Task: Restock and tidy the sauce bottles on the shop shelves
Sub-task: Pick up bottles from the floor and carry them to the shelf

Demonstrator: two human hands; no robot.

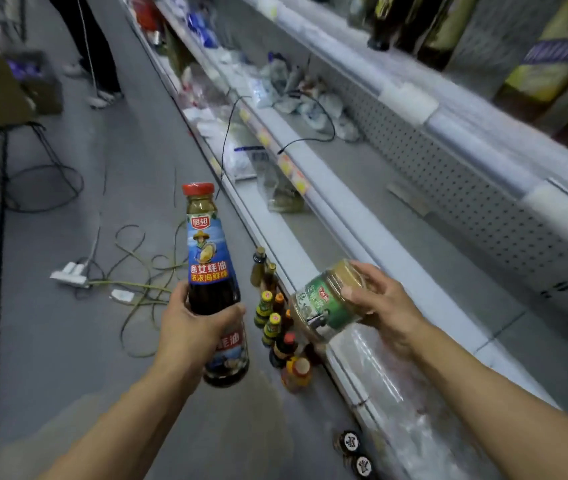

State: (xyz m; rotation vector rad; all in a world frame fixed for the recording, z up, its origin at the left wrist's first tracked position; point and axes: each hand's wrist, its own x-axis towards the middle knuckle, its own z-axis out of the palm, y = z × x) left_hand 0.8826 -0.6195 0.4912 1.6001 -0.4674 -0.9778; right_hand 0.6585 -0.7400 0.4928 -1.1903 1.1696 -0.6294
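My left hand (194, 327) grips a tall dark oyster sauce bottle (206, 251) with a red cap and blue label, held upright over the aisle floor. Behind that hand a second bottle with the same label (229, 358) shows; whether the hand holds it too I cannot tell. My right hand (384, 306) holds a jar with a green label (327, 299), tipped on its side above the front edge of the lower white shelf (397, 244). Several small sauce bottles (277, 323) stand on the floor against the shelf base, between my hands.
Power strip (69, 273) and loose cables (137, 271) lie on the grey floor at left. Two black-capped bottles (355, 452) sit near the shelf foot. White bags (310, 102) and a black cable lie farther along the shelf. A person's legs (95, 46) stand far down the aisle. Dark bottles (410, 22) fill the upper shelf.
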